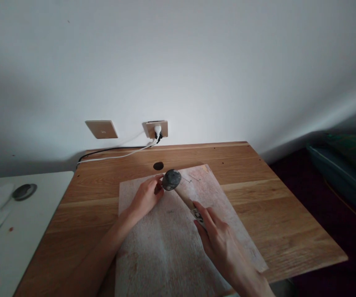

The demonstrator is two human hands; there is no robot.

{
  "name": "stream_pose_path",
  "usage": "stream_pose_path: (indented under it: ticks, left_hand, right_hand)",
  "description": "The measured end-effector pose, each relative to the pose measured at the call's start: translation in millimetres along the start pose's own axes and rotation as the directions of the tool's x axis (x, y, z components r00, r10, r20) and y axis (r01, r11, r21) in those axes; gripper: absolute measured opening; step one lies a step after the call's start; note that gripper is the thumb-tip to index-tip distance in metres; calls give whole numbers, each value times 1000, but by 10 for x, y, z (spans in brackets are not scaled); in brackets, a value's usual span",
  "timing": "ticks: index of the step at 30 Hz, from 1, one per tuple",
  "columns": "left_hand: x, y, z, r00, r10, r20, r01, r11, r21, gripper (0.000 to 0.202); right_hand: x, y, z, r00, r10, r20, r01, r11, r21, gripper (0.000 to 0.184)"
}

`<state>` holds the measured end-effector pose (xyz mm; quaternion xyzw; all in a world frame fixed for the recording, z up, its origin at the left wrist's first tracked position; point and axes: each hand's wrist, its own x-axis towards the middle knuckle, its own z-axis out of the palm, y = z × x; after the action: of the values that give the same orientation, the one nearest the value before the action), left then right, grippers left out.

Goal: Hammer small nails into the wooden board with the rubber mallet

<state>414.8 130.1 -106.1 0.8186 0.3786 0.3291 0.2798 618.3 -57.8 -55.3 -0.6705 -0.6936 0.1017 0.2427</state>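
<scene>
My right hand [217,239] is closed round the wooden handle of a hammer [178,187]. Its dark metal head [171,180] hovers over the far part of a pale board [165,243] lying on the wooden desk [258,198]. My left hand [147,196] rests on the board just left of the hammer head, with fingertips pinched together right beside it. What they pinch is too small to make out. A few faint marks show on the board near the head.
A round cable hole [158,166] is in the desk behind the board. White and black cables run from a wall socket [156,129] along the desk's back edge. A white table [17,222] with a cloth and a small round dish stands at left. Dark bedding lies at right.
</scene>
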Motion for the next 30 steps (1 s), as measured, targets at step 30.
stream_pose_path:
  ticks: [30]
  left_hand:
    - [-30,-53,29,1000,21,-22,-22,1000,-14,61]
  right_hand:
    - [-16,-37,44,1000,-6,28,7,998,-59,39]
